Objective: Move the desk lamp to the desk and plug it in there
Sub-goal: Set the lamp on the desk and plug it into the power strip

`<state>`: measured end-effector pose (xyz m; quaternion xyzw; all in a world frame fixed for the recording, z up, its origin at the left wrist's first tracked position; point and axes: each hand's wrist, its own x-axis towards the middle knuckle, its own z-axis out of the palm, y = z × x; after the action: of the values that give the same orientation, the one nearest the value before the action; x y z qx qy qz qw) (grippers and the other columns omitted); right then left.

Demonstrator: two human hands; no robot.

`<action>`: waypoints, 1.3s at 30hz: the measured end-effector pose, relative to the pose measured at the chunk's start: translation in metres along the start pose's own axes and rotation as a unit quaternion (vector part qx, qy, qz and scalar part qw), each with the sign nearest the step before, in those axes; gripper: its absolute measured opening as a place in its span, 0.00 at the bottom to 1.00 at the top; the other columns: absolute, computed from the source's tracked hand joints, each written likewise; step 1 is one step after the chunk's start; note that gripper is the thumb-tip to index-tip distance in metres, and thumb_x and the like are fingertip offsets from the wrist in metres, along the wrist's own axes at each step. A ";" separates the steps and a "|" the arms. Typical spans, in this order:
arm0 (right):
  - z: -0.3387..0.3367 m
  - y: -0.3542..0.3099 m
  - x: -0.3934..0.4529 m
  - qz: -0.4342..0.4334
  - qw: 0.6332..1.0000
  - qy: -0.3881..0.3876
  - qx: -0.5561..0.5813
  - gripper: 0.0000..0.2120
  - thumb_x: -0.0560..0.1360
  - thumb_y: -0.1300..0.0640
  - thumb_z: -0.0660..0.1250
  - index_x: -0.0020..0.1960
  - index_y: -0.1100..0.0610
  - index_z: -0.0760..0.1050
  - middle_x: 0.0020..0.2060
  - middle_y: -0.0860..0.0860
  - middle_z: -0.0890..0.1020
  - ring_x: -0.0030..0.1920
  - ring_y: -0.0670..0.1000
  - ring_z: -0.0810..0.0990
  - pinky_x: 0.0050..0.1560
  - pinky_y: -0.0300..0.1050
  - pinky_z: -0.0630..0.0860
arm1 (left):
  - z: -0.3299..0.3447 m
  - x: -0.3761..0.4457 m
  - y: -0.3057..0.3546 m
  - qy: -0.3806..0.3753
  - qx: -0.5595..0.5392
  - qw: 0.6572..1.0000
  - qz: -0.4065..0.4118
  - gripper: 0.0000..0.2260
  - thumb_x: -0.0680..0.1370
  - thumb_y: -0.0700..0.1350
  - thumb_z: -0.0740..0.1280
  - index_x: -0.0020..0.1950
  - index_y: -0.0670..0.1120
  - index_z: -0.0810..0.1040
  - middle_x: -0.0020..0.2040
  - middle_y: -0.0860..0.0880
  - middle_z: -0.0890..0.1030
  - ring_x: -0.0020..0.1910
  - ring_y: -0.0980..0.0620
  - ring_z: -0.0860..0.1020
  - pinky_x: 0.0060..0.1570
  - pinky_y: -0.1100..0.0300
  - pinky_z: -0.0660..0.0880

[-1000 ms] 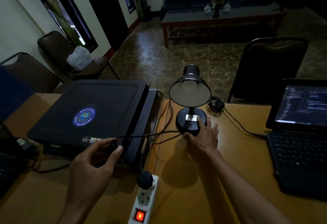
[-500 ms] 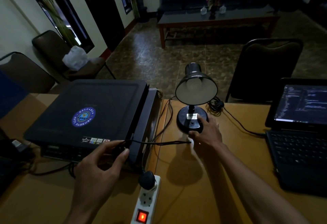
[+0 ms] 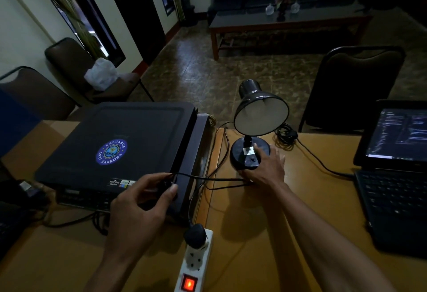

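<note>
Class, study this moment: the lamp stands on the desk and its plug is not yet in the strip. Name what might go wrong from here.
1. The cord runs taut from the left hand to the lamp; a tug may tip it.
2. The power strip switch glows red, so the socket is probably live.
3. Cables beside the printer might snag the cord.

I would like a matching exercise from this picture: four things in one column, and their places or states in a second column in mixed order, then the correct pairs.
Things
1. lamp
2. power strip
3. laptop
4. white bag

Places or states
A. on a chair seat by the wall
B. open, with its screen lit
C. on the desk, the right hand at its base
D. red switch glowing, one black plug in it

Pairs: 1-C, 2-D, 3-B, 4-A
</note>
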<state>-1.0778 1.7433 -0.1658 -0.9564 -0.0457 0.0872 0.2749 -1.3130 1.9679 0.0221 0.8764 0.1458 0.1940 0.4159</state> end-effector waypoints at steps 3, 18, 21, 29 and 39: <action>-0.003 0.001 0.004 -0.007 1.000 -0.010 -0.002 0.49 0.65 0.34 0.74 0.80 0.43 0.56 0.81 0.58 0.50 0.80 0.62 0.47 0.79 0.62 0.43 | 0.000 0.000 -0.002 0.001 0.000 1.000 0.001 0.11 0.69 0.57 0.72 0.52 0.63 0.82 0.46 0.64 0.84 0.46 0.64 0.83 0.41 0.70 0.78; -0.009 0.013 0.015 -0.026 0.996 -0.046 -0.075 0.52 0.62 0.29 0.73 0.79 0.36 0.51 0.81 0.57 0.50 0.80 0.61 0.49 0.76 0.69 0.45 | 0.006 -0.011 0.001 -0.007 0.001 1.000 -0.019 0.11 0.71 0.53 0.74 0.53 0.58 0.83 0.47 0.61 0.85 0.47 0.62 0.83 0.42 0.72 0.78; -0.009 0.015 0.014 -0.021 0.995 -0.058 -0.072 0.53 0.62 0.28 0.73 0.79 0.35 0.50 0.81 0.56 0.46 0.81 0.61 0.47 0.74 0.71 0.43 | 0.006 -0.016 0.005 -0.011 -0.003 1.000 -0.017 0.10 0.72 0.48 0.75 0.53 0.55 0.83 0.46 0.59 0.85 0.48 0.63 0.83 0.43 0.73 0.77; -0.025 0.002 -0.015 0.002 0.996 -0.079 0.041 0.53 0.67 0.36 0.75 0.82 0.47 0.48 0.81 0.56 0.47 0.80 0.62 0.49 0.76 0.66 0.52 | -0.005 -0.024 0.014 -0.030 0.001 0.999 -0.020 0.12 0.74 0.45 0.74 0.57 0.52 0.82 0.51 0.56 0.85 0.52 0.62 0.83 0.48 0.70 0.79; -0.148 -0.101 -0.174 -0.276 0.887 -0.219 0.297 0.24 0.79 0.37 0.59 0.68 0.48 0.75 0.57 0.44 0.82 0.57 0.41 0.81 0.51 0.38 0.78 | -0.007 -0.033 0.072 -0.106 0.026 0.992 0.069 0.14 0.73 0.45 0.76 0.56 0.48 0.80 0.49 0.60 0.81 0.51 0.66 0.80 0.49 0.73 0.75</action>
<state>-1.2241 1.7282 0.0360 -0.7354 -0.3388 0.2241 0.5424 -1.3381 1.9147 0.0757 0.9104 0.0452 0.1246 0.3919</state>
